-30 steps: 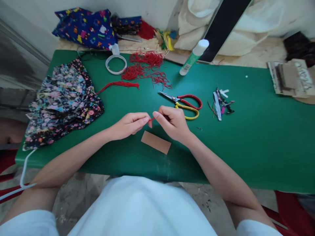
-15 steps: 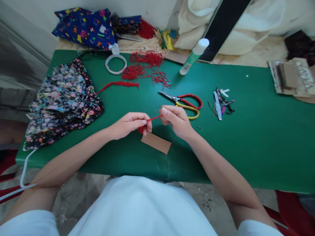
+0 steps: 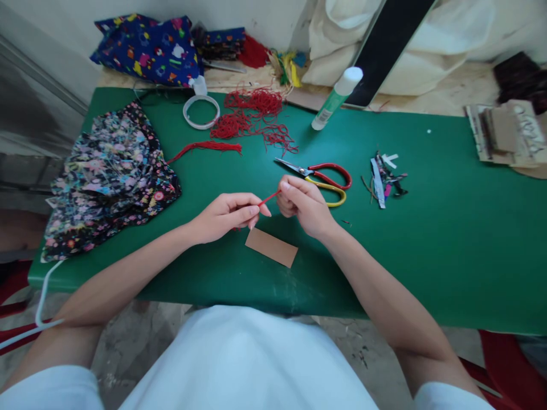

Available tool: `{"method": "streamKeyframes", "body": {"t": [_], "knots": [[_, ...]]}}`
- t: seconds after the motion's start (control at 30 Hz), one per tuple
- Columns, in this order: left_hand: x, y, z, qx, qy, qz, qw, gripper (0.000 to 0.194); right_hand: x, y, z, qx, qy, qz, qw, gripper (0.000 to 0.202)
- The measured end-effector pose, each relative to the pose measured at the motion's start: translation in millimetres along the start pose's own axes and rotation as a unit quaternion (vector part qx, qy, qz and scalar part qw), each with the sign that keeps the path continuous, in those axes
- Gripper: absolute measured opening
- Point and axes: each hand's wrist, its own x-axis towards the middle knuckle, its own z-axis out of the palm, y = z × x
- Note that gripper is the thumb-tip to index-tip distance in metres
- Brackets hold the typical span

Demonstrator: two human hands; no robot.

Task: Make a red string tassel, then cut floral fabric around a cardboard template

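Note:
A short length of red thread [image 3: 270,198] is stretched between my two hands. My left hand [image 3: 228,216] pinches one end between thumb and fingers, and a bit of red shows beneath it. The other end is held in my right hand [image 3: 303,204], its fingers curled closed. Just below them a brown cardboard rectangle [image 3: 271,247] lies on the green table [image 3: 448,239]. Scissors [image 3: 327,176] with one red and one yellow handle lie behind my right hand, partly covered by it.
Red thread piles [image 3: 256,105], a red thread bundle [image 3: 213,146], a tape ring [image 3: 201,112] and an upright glue stick [image 3: 335,99] stand farther back. Floral fabric [image 3: 115,182] lies left; scraps [image 3: 384,177] and cardboard pieces [image 3: 506,134] lie right.
The fingers of my left hand have shifted along the thread, and less red shows beneath them. My right hand has moved slightly and curled tighter. The cardboard has not moved.

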Motion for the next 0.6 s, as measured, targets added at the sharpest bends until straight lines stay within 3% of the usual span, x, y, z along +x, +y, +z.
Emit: {"method": "streamKeyframes", "body": {"t": [0.17, 0.27, 0.33, 0.43, 0.47, 0.53, 0.6], "knots": [[-1.6, -1.9, -0.4, -0.001, 0.002, 0.025, 1.000, 0.032, -1.1, 6.0, 4.3, -0.140, 0.006, -0.055, 0.989, 0.040], [-1.4, -3.4, 0.4, -0.021, 0.014, 0.024, 0.999, 0.032, -2.1, -0.9, 1.4, -0.309, 0.023, -0.099, 0.946, 0.029], [-0.6, -4.4, 1.4, -0.040, 0.038, 0.023, 0.998, 0.033, -2.7, -8.7, -8.9, -0.472, 0.046, -0.137, 0.870, 0.022], [0.6, -4.6, 1.7, -0.059, 0.092, 0.028, 0.994, 0.035, -4.9, -18.2, -35.2, -0.704, 0.100, -0.114, 0.694, 0.019], [0.8, -4.2, 1.2, -0.062, 0.107, 0.034, 0.992, 0.034, -6.3, -19.8, -44.5, -0.746, 0.104, -0.088, 0.652, 0.022], [0.9, -2.6, -0.6, -0.066, 0.123, 0.048, 0.989, 0.032, -9.6, -21.4, -59.6, -0.787, 0.103, -0.032, 0.607, 0.028], [0.5, -0.2, -2.9, -0.073, 0.127, 0.052, 0.988, 0.031, -12.9, -22.7, -67.0, -0.803, 0.099, 0.000, 0.588, 0.032]]}}
